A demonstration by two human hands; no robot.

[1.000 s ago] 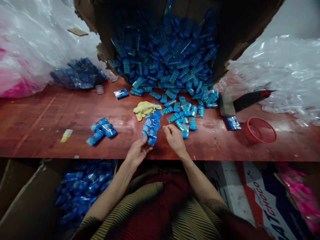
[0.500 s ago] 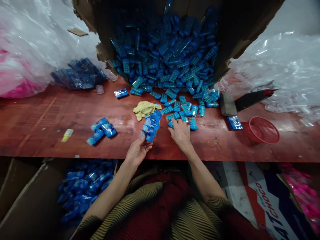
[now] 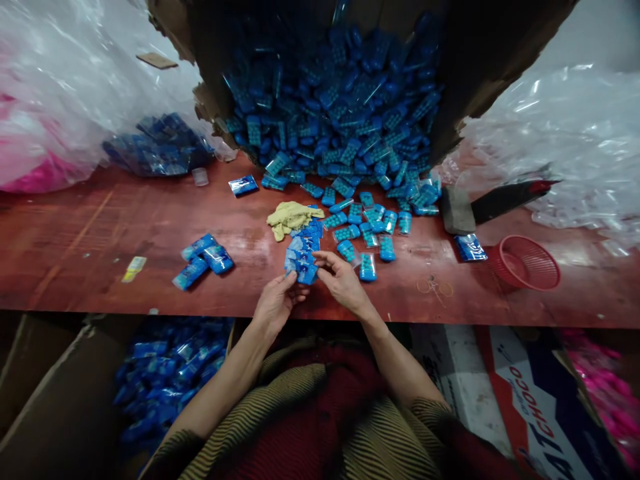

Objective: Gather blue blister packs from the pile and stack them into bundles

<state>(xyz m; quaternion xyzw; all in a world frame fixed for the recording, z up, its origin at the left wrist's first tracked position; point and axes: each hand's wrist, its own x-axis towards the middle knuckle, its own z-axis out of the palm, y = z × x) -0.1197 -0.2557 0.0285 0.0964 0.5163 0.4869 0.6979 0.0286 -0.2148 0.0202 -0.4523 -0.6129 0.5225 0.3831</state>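
My left hand pinches the lower left edge of a blue printed packet, thumb on top. My right hand has its thumb and fingers closed on the right edge of the same packet. Beyond it, a fanned row of flat blue packets runs up to a crumpled yellow cloth. Just right of my right hand lies a small clear-fronted blue pack with turquoise pieces inside. Several similar packs are scattered behind it.
A torn cardboard box spills blue packs onto the red table. Filled blue packets lie left. To the right are a red basket and a grey block. Below the edge sits a heap of blue packets.
My right hand has moved left from the scattered packs to the blue printed packet and grips its edge. One clear-fronted pack now lies nearer the table's front edge.
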